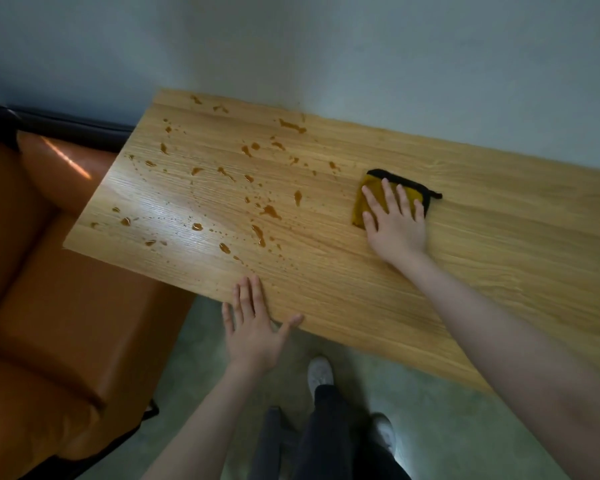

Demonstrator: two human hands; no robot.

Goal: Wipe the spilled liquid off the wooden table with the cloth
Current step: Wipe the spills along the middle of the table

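The wooden table (482,258) runs from the left middle to the right edge of the head view. Brown spilled liquid (257,233) lies in many drops and streaks over its left half. A folded mustard-yellow cloth with a black border (374,188) rests flat on the table, right of the spill. My right hand (394,223) lies palm down on the cloth, fingers spread, pressing it against the wood. My left hand (253,323) rests flat at the table's near edge, fingers apart, holding nothing.
An orange leather armchair (59,306) stands against the table's left end. A pale wall (326,46) runs along the table's far edge. Below are green floor, my dark trousers (323,431) and white shoes.
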